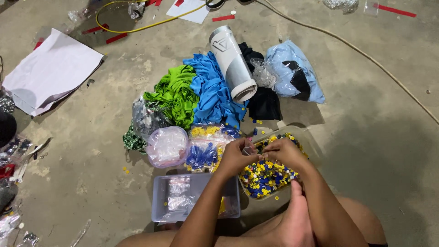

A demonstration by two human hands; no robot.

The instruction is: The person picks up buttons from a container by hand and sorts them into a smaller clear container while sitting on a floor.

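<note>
Down on the concrete floor (375, 151), seen from the head camera: sitting with a bare foot (295, 215) tucked up against a clear tray of small yellow and blue round pieces (265, 176). Holding both hands together just above that tray, fingertips meeting. Left hand (235, 158) pinching a small clear bag (248, 150); right hand (283, 153) curled, fingertips pressed at the bag's mouth, though whether gripping a piece cannot be told.

Lying just left of the tray: a clear plastic box (194, 199) holding empty little bags. Sitting beyond it: a rounded bundle of clear bags (167, 146) and packets filled with yellow and blue pieces (206, 146). Piling up farther back: green cloth (176, 93), blue cloth (215, 91), a grey-white roll (233, 64), black cloth (265, 103), a light-blue bag (297, 71). Lying far left: white sheets (50, 71).
</note>
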